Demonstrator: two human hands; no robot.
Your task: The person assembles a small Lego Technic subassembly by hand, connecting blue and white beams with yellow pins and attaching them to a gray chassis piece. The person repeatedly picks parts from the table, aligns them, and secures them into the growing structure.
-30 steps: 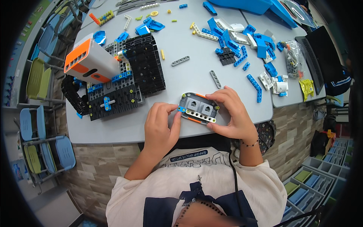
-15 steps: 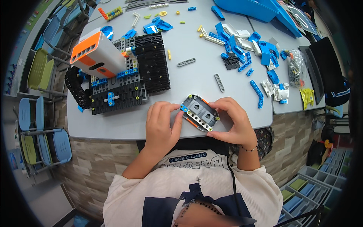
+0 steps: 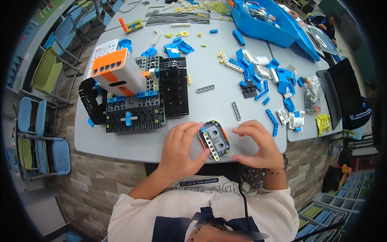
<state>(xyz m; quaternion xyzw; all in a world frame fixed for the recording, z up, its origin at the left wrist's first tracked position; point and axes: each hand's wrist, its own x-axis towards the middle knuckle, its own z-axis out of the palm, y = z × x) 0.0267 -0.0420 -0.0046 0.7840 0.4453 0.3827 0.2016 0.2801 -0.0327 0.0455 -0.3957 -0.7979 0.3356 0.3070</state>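
At the table's near edge, my left hand pinches the left side of a rounded grey and orange toy-brick housing. Its inner face is turned up. Along that side runs a white beam with holes, with a small blue connector at its far end and yellow-green pins at the corners. My right hand is held just right of the housing, apart from it, thumb and fingers spread. Beyond my left hand stands a black tracked vehicle model bearing a white and orange box.
Two loose grey beams lie beyond the housing. A pile of blue and white pieces spreads to the right, near a clear bag of parts and a laptop. A blue bin stands at the back.
My right hand has let go of the housing and opened to the right. The housing has turned more upright in view, still in my left hand. The view has tilted to show more of the far table.
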